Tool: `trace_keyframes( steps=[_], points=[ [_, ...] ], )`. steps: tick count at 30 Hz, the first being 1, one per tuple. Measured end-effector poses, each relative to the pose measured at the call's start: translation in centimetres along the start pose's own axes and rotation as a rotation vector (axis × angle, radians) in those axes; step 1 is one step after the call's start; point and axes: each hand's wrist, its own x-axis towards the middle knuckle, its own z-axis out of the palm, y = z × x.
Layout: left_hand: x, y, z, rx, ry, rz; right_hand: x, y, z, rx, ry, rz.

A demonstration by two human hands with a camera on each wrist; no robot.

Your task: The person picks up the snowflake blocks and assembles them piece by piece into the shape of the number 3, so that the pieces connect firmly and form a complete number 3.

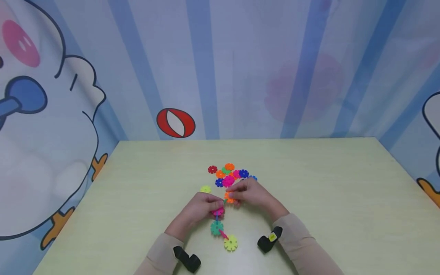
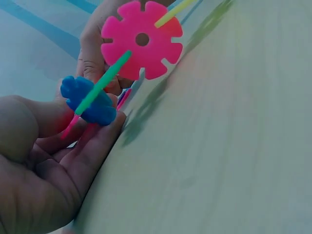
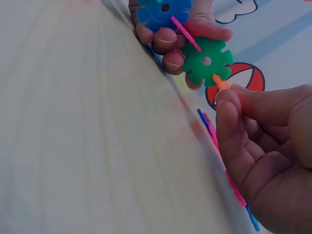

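Observation:
A chain of slotted plastic flower discs runs between both hands. My left hand (image 1: 201, 208) grips its pink disc (image 1: 218, 212), the thumb and fingers curled round it. With thumb and fingertips my right hand (image 1: 252, 193) pinches an orange disc (image 3: 222, 83), whose edge meets a slot of the green disc (image 3: 220, 58). In the left wrist view, a blue disc (image 2: 103, 109) sits by the left fingers, joined to an edge-on green disc (image 2: 105, 83) and another pink disc (image 2: 129, 29). A yellow disc (image 1: 231, 244) ends the chain near me. Neighbouring discs stand crosswise.
Beyond the hands several loose discs lie in a cluster, including a dark red disc (image 1: 212, 169), a magenta disc (image 1: 228, 181) and a blue disc (image 1: 243, 173). A loose yellow disc (image 1: 205, 189) lies just past my left hand. The pale table (image 1: 326, 183) meets a printed wall.

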Motion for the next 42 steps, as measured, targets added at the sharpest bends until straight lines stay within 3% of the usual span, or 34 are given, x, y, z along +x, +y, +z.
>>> trace_keyframes(
  steps=[7, 11, 18, 30, 34, 42],
  points=[
    [0.0, 0.0, 0.0, 0.024, 0.008, -0.010, 0.0, 0.2, 0.0, 0.014, -0.019, 0.002],
    [0.1, 0.1, -0.2, 0.034, -0.033, -0.014, -0.3, -0.1, -0.3, -0.001, -0.026, 0.012],
    [0.2, 0.4, -1.0, -0.038, -0.124, -0.031, -0.3, -0.5, -0.5, -0.037, -0.062, 0.026],
    [0.3, 0.4, -0.8, 0.008, -0.035, -0.058, -0.1, -1.1, -0.1, -0.123, -0.156, -0.037],
    [0.3, 0.5, -0.8, -0.014, -0.027, -0.075, -0.2, -1.0, -1.0, -0.162, -0.119, -0.011],
    [0.3, 0.4, -0.6, -0.029, 0.007, -0.068, -0.2, 0.3, -4.8, -0.223, 0.092, 0.091]
  ],
)
